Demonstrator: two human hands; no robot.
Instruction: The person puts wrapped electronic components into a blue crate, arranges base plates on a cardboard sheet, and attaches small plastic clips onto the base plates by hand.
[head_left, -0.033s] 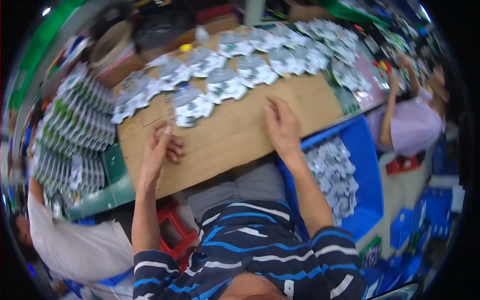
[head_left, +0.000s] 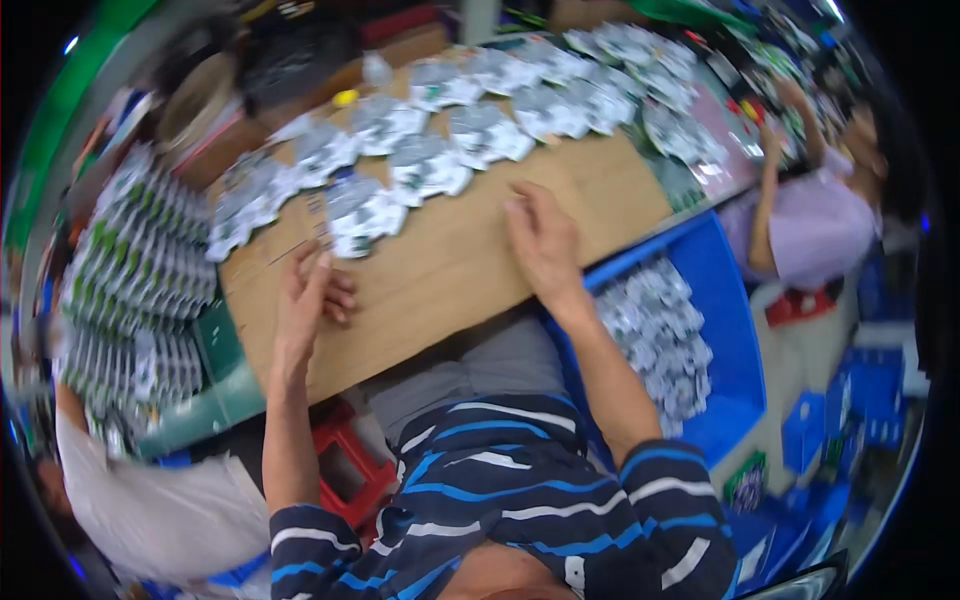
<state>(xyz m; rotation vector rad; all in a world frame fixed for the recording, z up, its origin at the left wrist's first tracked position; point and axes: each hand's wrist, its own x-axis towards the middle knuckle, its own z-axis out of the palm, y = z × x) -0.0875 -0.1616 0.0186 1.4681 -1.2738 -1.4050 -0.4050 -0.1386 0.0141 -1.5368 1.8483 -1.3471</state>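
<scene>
My left hand point(head_left: 316, 290) is held over the left part of a brown cardboard sheet point(head_left: 450, 250), its fingers loosely curled and apart, with nothing seen in it. To the right, my right hand point(head_left: 545, 240) hovers above the same sheet, fingers stretched forward and nothing visible in the grip. Along the far side of the cardboard lie rows of flat white-and-grey plastic packets with green marks. The nearest packet point(head_left: 362, 212) rests just beyond my left hand. Another packet point(head_left: 428, 165) lies between the two hands, farther back.
A blue bin point(head_left: 735, 330) holding many small whitish pieces point(head_left: 655, 335) stands by my right forearm. Tall stacks of white-and-green packets point(head_left: 140, 270) rise at the left. A red stool point(head_left: 345, 455) is below the table. People sit close on both sides.
The whole view has shifted slightly, with the table appearing a little farther left. Both hands keep about the same place over the cardboard.
</scene>
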